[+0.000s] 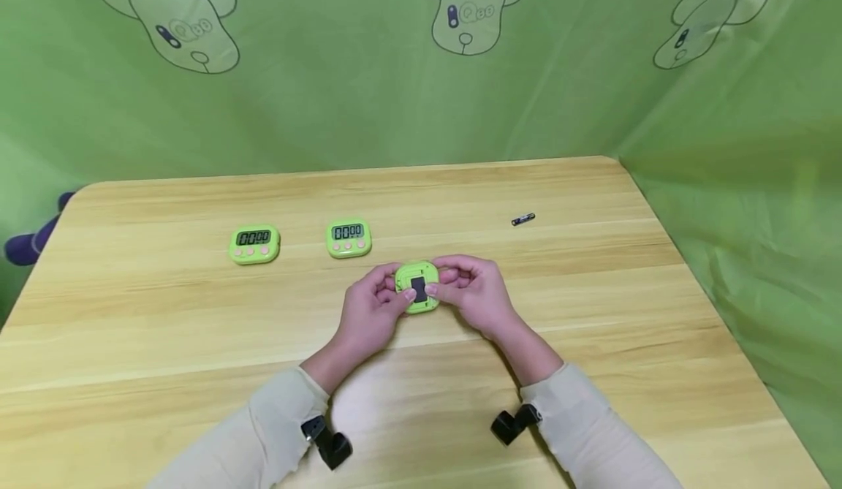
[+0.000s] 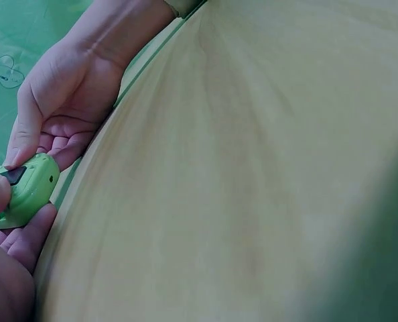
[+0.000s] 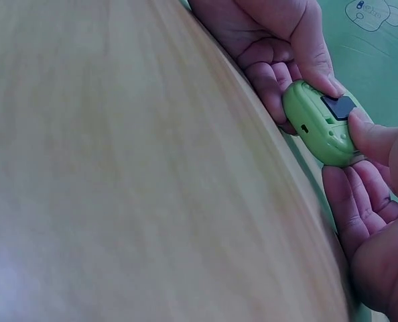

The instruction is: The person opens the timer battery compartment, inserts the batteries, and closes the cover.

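Observation:
Both hands hold a light green digital timer (image 1: pixel 416 270) between them, its back turned up, over the middle of the table. From its left side the left hand (image 1: pixel 370 312) grips it, thumb on the dark rectangular patch (image 1: pixel 419 289) on the back. The right hand (image 1: pixel 482 297) grips the opposite edge, with its thumb at the patch's other side. Fingers of both hands curl at the timer's edges and underside. In the right wrist view a small dark slot (image 3: pixel 304 129) shows in the timer's side. The timer's display faces away, hidden.
Two matching green timers, one farther left (image 1: pixel 254 245) and one nearer the hands (image 1: pixel 349 238), lie display up, showing zeros. A small dark battery (image 1: pixel 523 219) lies at the back right of the wooden table (image 1: pixel 197 328). Green printed curtains (image 1: pixel 368 94) hang behind and at the sides.

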A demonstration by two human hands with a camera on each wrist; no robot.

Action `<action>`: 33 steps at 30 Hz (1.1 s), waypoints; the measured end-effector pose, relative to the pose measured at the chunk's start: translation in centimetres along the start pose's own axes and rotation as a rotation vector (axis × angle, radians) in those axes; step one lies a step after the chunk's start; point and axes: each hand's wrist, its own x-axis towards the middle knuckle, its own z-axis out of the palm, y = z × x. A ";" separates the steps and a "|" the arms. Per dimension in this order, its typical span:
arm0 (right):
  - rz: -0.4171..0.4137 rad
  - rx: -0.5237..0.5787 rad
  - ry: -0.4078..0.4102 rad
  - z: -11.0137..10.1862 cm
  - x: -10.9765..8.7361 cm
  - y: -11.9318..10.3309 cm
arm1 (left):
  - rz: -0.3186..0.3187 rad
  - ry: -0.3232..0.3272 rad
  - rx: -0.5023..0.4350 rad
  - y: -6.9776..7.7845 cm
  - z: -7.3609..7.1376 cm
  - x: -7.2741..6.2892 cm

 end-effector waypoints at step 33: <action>-0.041 -0.040 0.010 -0.1 -0.3 0.5 | 0.029 0.082 0.044 -0.2 0.7 -0.2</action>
